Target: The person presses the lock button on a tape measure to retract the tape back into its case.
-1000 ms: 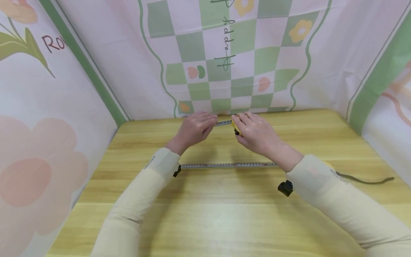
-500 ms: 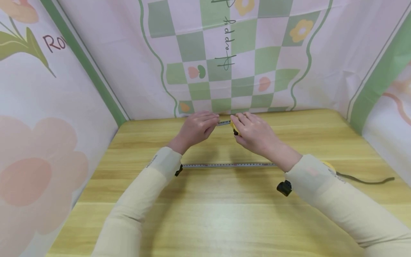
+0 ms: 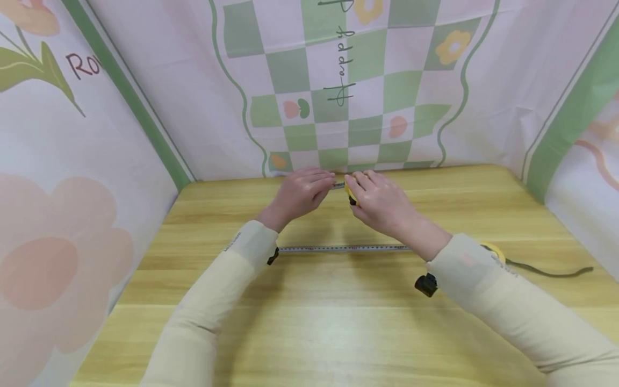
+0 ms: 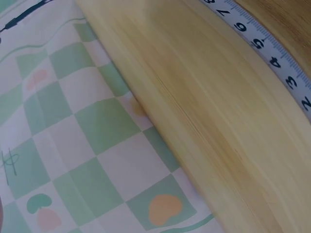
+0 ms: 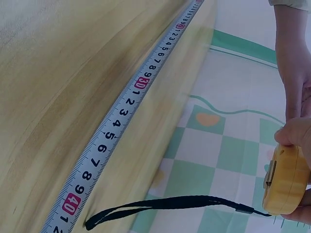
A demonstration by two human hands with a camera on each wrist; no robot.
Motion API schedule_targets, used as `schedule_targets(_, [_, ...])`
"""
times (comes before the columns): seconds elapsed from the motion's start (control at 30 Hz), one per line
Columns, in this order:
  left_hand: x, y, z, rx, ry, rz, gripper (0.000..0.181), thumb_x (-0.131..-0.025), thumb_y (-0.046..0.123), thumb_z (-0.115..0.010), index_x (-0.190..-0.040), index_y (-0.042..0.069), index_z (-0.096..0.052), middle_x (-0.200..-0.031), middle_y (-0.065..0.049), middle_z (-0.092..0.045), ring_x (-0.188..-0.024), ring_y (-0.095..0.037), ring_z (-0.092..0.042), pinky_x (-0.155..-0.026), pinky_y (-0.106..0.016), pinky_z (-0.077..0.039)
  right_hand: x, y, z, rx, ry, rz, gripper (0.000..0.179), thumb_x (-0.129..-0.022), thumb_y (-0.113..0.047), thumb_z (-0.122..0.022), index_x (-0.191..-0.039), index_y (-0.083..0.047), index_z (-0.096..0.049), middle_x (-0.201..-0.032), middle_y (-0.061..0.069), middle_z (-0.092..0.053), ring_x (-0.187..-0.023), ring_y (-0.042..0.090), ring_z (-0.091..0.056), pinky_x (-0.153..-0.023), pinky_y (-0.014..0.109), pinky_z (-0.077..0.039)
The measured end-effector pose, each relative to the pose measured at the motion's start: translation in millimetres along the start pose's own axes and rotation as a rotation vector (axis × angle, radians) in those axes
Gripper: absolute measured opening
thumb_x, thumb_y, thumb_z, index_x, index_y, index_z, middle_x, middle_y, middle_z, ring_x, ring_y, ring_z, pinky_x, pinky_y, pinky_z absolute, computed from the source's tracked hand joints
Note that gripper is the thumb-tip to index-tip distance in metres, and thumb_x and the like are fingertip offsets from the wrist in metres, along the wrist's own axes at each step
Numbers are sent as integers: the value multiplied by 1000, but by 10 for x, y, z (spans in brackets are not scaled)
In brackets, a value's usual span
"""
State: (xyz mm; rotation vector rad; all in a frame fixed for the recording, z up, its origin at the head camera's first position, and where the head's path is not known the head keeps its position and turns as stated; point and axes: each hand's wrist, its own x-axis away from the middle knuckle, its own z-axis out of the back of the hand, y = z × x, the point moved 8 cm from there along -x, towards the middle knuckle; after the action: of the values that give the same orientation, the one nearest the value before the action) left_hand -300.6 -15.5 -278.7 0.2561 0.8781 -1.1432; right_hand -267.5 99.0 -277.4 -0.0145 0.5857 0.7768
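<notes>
My left hand [image 3: 303, 192] pinches the end of a short silver length of blade [image 3: 338, 185] near the table's far edge. The blade leads to a yellow tape measure [image 5: 286, 182], whose case my right hand [image 3: 384, 207] grips; my fingers cover most of it in the head view. A black wrist strap [image 5: 175, 203] trails from this case. Nearer me, a second tape measure lies on the table with its white blade [image 3: 343, 248] drawn out. Its yellow case [image 3: 494, 250] is partly hidden by my right sleeve.
The wooden table [image 3: 319, 333] meets a patterned cloth wall [image 3: 329, 129] at the back. Cloth also hangs at both sides. A dark strap [image 3: 551, 270] runs to the right from the lying case. Small black devices [image 3: 426, 285] hang at my wrists.
My left hand has shifted slightly right and my right hand slightly left. The visible piece of blade between them has become shorter. The lying tape measure stays in place.
</notes>
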Motion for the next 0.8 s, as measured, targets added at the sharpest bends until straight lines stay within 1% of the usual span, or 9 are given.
schedule_targets(0.13, [-10,11,-27,-6,-7,-2,15,-91,8,-67,-103,3,-75,-104,-10,-72,-98,-23,-69,-99,-35,-50,-3,-16,-5,4,1,4,56,-81,-15,-77,-126,11,-55,-119,29,-60,-106,44,-58,-94,52,-50])
schedule_targets(0.37, [-24,36,-59,-11,-16,-11,16,-91,9,-67,-103,3,-75,-103,-10,-72,-98,-22,-69,-96,-37,-52,2,-58,6,5,30,31,56,-80,-15,-78,-125,11,-56,-116,29,-61,-103,43,-59,-92,52,-51])
schedule_targets(0.63, [-40,60,-59,-19,-29,-2,17,-91,10,-68,-106,3,-75,-104,-10,-72,-99,-21,-69,-101,-32,-48,8,-80,13,3,61,48,55,-80,-13,-77,-124,11,-57,-114,29,-62,-100,43,-60,-90,52,-52])
schedule_targets(0.8, [-39,62,-78,-20,-33,3,18,-91,10,-68,-107,3,-74,-104,-10,-72,-99,-21,-69,-102,-32,-47,11,-88,12,6,70,50,54,-80,-13,-77,-125,10,-57,-112,28,-62,-99,43,-60,-88,52,-52])
